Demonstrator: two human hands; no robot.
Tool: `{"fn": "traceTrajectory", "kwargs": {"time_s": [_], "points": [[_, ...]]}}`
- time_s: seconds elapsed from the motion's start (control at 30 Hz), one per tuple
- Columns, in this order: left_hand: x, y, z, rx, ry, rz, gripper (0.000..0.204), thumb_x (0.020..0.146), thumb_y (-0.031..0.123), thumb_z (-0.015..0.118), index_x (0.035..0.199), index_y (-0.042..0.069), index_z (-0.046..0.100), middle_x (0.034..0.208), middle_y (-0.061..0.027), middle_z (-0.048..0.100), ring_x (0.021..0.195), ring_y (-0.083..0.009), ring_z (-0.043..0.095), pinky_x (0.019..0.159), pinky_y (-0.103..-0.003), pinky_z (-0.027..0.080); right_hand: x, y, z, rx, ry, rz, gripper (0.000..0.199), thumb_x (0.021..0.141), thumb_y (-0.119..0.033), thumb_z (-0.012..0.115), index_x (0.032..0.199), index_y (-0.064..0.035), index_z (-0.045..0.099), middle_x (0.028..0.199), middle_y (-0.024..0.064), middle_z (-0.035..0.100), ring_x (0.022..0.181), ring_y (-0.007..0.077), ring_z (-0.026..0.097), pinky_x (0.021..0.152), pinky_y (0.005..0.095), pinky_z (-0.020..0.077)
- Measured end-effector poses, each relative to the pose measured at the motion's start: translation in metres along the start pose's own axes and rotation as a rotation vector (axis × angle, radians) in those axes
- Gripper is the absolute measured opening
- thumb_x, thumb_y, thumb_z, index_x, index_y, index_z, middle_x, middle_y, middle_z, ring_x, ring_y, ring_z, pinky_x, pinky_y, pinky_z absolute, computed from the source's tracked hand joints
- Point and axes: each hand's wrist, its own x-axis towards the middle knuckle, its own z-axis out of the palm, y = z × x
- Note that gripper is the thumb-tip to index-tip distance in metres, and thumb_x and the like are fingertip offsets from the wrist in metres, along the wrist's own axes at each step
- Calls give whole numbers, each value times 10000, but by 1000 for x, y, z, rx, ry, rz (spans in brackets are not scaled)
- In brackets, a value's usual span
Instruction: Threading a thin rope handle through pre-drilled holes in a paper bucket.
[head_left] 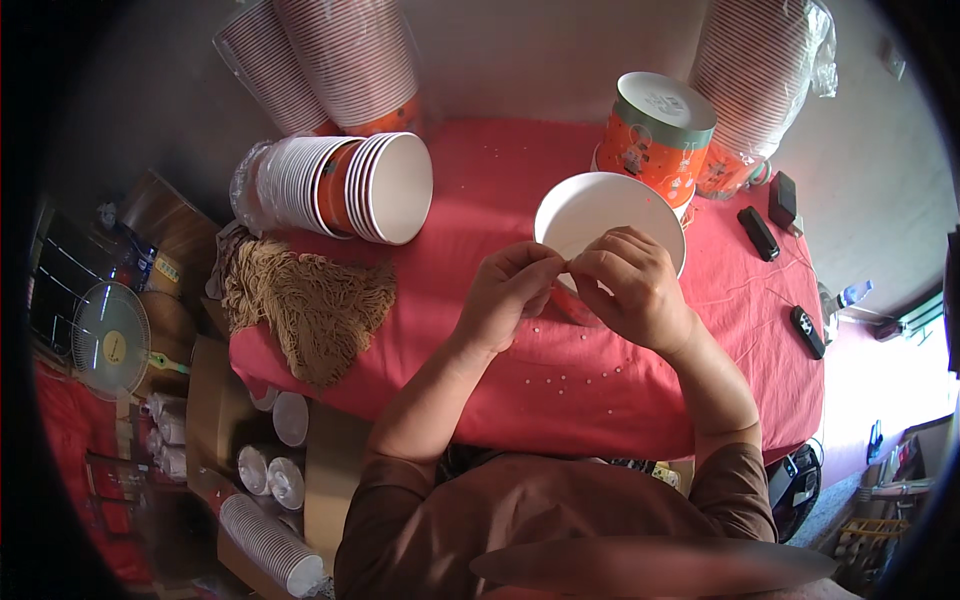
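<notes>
My left hand [507, 298] and my right hand [640, 290] meet over the near rim of an open paper bucket [612, 207]. The fingertips of both are pinched together. Whatever lies between them is too small to make out. The bucket stands upright, white inside, with a little orange showing on its outer wall below my hands. Small white bits [588, 372] are scattered on the cloth near my wrists. Left of my left hand, a heap of tan cords [315, 310] hangs over the table's edge.
A red cloth [480, 190] covers the table. Nested buckets [375, 190] lie at left; tall stacks [345, 60] rise behind. An upside-down orange bucket [650, 150] stands beyond mine. Black devices [758, 233] sit at right. On the floor, a carton [335, 470] adjoins white cups [270, 545].
</notes>
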Motion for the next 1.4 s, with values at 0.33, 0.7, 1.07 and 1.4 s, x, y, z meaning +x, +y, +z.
{"fn": "traceTrajectory", "kwargs": {"time_s": [0.33, 0.7, 1.07, 1.4], "points": [[-1, 0, 3, 337, 73, 197, 77, 922, 45, 637, 981, 11, 674, 679, 35, 568, 529, -11, 414, 459, -197, 292, 1, 2, -3, 28, 8, 60, 171, 705, 31, 713, 835, -36, 623, 761, 106, 632, 712, 293, 638, 662, 395, 512], [-2, 1, -1, 317, 87, 277, 105, 960, 85, 645, 984, -15, 669, 741, 48, 607, 635, 4, 486, 543, -180, 373, -1, 6, -7, -60, -81, 57, 185, 754, -64, 708, 886, -57, 578, 747, 93, 617, 703, 301, 638, 660, 421, 510], [-2, 5, -1, 492, 91, 298, 96, 952, 83, 665, 956, -13, 660, 743, 50, 603, 667, -7, 508, 584, -188, 404, -1, 9, -23, -128, -181, 106, 173, 791, -7, 669, 920, -26, 556, 784, 120, 630, 741, 327, 644, 681, 434, 505], [-1, 6, 12, 954, 147, 768, 178, 806, 16, 763, 967, 28, 688, 922, -51, 658, 710, -116, 587, 604, -261, 463, -3, 3, -19, -141, -204, 54, 198, 795, -62, 678, 950, -50, 556, 782, 91, 625, 737, 287, 653, 673, 406, 523]]}}
